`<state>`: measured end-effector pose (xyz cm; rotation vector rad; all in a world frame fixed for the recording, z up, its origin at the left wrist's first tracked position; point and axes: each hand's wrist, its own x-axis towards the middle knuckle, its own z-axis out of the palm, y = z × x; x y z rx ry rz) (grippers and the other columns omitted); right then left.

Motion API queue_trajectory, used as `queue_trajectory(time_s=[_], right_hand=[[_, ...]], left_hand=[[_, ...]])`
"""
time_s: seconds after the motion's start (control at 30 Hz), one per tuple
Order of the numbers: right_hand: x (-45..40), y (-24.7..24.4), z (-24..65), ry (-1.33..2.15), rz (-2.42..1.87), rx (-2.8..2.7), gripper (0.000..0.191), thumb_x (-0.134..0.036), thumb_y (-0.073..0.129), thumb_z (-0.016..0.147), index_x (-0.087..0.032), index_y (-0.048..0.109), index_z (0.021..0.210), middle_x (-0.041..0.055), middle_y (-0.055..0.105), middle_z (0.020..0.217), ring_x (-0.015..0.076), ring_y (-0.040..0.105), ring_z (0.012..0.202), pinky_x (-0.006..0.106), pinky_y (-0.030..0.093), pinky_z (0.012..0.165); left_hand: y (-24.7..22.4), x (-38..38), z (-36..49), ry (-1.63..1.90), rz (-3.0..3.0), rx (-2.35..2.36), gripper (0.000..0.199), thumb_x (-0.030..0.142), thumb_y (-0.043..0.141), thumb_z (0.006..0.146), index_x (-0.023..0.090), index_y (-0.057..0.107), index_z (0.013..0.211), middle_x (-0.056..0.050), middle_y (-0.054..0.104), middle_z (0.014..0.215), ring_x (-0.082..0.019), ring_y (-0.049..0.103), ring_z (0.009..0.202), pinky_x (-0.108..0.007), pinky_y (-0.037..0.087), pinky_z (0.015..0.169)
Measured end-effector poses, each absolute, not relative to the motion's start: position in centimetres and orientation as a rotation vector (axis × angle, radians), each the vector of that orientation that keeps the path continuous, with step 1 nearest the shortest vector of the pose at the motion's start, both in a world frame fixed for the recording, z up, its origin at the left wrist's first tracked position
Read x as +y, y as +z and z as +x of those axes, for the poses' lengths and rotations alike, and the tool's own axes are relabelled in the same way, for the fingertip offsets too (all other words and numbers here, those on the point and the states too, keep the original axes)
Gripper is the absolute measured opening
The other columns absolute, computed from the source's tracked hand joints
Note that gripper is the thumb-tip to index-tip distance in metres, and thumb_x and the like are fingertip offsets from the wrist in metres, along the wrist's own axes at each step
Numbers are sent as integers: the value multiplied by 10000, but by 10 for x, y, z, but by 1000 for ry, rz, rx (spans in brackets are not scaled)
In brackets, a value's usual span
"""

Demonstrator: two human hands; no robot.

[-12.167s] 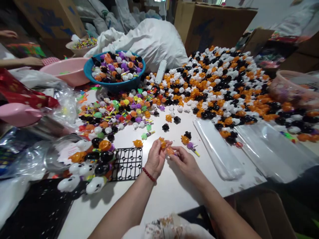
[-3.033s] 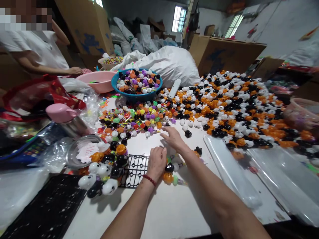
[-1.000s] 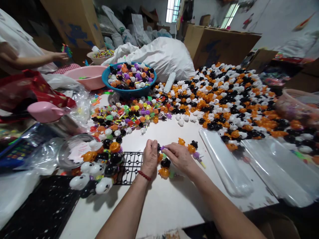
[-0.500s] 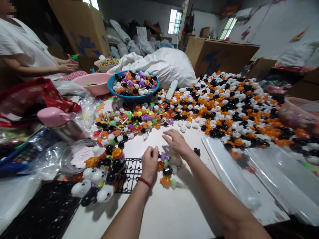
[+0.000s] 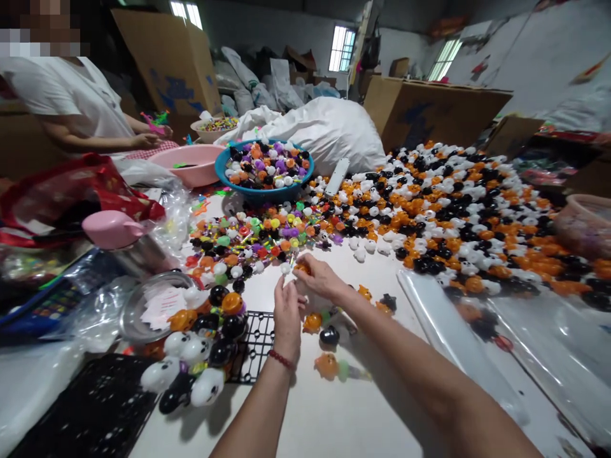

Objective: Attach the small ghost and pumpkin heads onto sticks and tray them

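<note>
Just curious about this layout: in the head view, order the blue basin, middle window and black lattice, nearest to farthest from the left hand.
1. Black lattice: just left of the left hand.
2. Blue basin: beyond, farther forward.
3. Middle window: back wall.

The right hand partly hides an orange piece; the right edge crops a pink tub.

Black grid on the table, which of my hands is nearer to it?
Left. Your left hand is just right of the black grid; your right hand is farther away, beyond it to the right.
</note>
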<state>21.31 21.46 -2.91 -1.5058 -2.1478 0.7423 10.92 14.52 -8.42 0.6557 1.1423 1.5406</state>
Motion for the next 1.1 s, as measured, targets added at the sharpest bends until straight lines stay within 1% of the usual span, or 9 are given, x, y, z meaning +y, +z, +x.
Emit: queue_trajectory(time_s=[0.13, 0.23, 0.33, 0.43, 0.57, 0.7, 0.83, 1.0, 1.1], right_hand=[[196, -27, 220, 867, -1213, -2156, 359, -400, 393, 1029, -223, 705, 1004, 31, 715, 1015, 165, 626, 937, 280, 462, 855], [231, -29, 237, 529, -1602, -2197, 268, -293, 461, 1008, -192, 707, 1031, 82, 692, 1127, 191, 590, 1057, 309, 413, 969], [273, -34, 254, 369, -1844, -2118, 253, -171, 515, 952, -100, 663, 1145, 198, 627, 1248, 268, 520, 1185, 370, 349, 1032], [290, -41, 259, 388, -1927, -2062, 276, -108, 560, 886, -44, 643, 1141, 224, 628, 1211, 269, 549, 1153, 325, 367, 974], [269, -44, 255, 505, -1988, -2000, 260, -183, 614, 821, -100, 660, 1063, 149, 699, 1023, 241, 628, 946, 300, 437, 812], [219, -36, 255, 1097, -1543, -1537, 292, -328, 617, 831, -213, 675, 1093, 35, 719, 1056, 203, 618, 946, 301, 456, 823], [170, -25, 258, 1453, -1236, -1128, 349, -405, 808, 678, -228, 733, 969, 12, 724, 1007, 180, 602, 904, 287, 436, 807], [138, -23, 252, 1490, -1137, -949, 337, -344, 877, 627, -240, 670, 873, -48, 638, 821, 96, 506, 655, 230, 381, 595], [130, -26, 245, 1520, -1079, -856, 379, -345, 891, 623, -242, 638, 885, -46, 630, 873, 102, 562, 709, 237, 463, 649]], left_hand=[[-74, 146, 111, 1552, 388, 897, 454, 511, 708, 819, 231, 627, 1166, -56, 671, 1135, -110, 647, 828, -205, 504, 673], [-72, 145, 112, 1513, 378, 881, 397, 507, 739, 793, 176, 645, 990, -30, 690, 917, -67, 600, 650, -174, 466, 589], [-72, 144, 111, 1494, 337, 863, 410, 540, 692, 828, 153, 632, 948, -49, 698, 862, -94, 649, 687, -196, 504, 633], [-72, 144, 109, 1489, 254, 773, 323, 446, 720, 835, 152, 631, 936, -59, 707, 900, -131, 702, 838, -233, 547, 769], [-71, 144, 109, 1490, 240, 701, 229, 296, 769, 802, 147, 629, 905, -72, 711, 983, -143, 700, 996, -226, 535, 892], [-71, 142, 114, 1467, 291, 852, 360, 456, 760, 793, 160, 578, 890, -55, 711, 849, -129, 716, 761, -190, 548, 652], [-67, 138, 116, 1415, 418, 924, 475, 616, 691, 790, 178, 528, 873, -4, 666, 686, -36, 489, 397, -119, 302, 364], [-64, 136, 113, 1372, 438, 877, 511, 628, 718, 755, 168, 563, 913, 1, 661, 735, -6, 434, 390, -105, 217, 342], [-63, 136, 114, 1343, 449, 868, 532, 651, 729, 727, 166, 568, 872, 23, 618, 680, -21, 470, 397, -107, 221, 328]])
